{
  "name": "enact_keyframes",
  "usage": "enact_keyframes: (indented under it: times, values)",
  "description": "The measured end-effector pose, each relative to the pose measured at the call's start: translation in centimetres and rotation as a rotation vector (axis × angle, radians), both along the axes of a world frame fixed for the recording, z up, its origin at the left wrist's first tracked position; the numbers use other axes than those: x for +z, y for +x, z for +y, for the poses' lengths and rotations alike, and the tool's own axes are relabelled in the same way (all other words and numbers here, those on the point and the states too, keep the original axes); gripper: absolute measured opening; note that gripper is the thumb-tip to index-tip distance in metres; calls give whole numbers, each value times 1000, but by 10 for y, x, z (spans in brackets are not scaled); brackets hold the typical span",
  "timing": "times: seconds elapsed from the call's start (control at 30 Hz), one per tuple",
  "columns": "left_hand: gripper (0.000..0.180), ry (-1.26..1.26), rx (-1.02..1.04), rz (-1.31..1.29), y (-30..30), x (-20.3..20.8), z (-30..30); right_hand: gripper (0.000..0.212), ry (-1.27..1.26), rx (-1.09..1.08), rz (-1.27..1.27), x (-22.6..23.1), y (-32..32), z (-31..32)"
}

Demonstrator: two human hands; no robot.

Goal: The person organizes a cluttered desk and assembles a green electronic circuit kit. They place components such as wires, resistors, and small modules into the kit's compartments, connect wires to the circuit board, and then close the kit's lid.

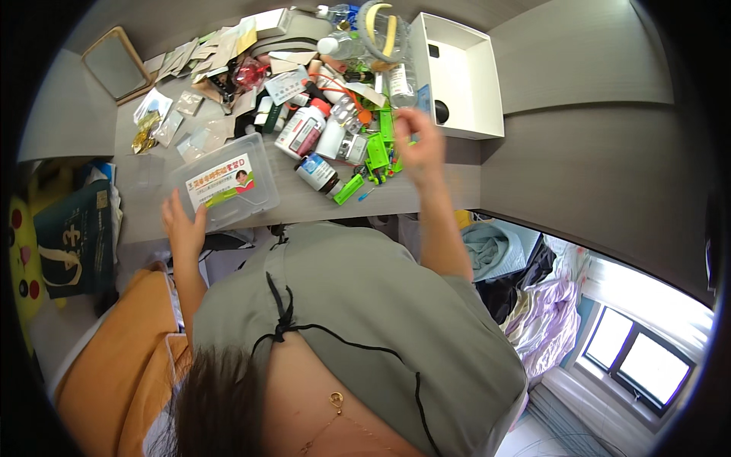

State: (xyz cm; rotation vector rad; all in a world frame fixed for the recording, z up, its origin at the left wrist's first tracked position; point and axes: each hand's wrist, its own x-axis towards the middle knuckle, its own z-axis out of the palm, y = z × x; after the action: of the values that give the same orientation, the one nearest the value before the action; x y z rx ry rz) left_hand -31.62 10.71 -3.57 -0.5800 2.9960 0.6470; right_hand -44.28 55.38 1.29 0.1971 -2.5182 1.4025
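On one grey desk [426, 199], left hand [183, 228] touches one clear box [225, 183], grip open; right hand [419, 145] hovers, grip unclear.

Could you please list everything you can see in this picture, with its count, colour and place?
desk: one, grey, centre.
plastic box: one, clear, desk's near edge, left.
white box: one, open, far right of desk.
pill bottles: at least two, white, mid-desk.
green parts: several, by the right hand.
paper packets: many, pale, far left.
mirror: one, wood-framed, far left corner.
clothes: a heap, mixed colours, lower right.
left hand: on the plastic box's near edge.
right hand: raised over the green parts; grip unclear.
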Motion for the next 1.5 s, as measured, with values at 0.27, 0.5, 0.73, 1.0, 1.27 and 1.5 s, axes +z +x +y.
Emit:
enact_keyframes:
  times: [0.27,0.5,0.73,1.0,1.27,1.5]
  values:
    - [75,428,115,-37,6,-19,-27,73,111,722,-449,-62,89,-159]
    - [73,599,36,10,23,-6,-33,72,164,763,-396,-27,81,-163]
    - [79,549,-134,-52,22,83,-43,60,-473,559,-566,-12,66,-182]
    - [70,669,13,285,-46,64,-78,34,196,242,-24,-23,-11,-158]
    - [77,810,-7,393,-80,43,-71,87,772,-14,-487,-37,-31,-165]
    - [76,865,84,356,-107,23,-76,113,579,-6,-761,-43,-49,-183]
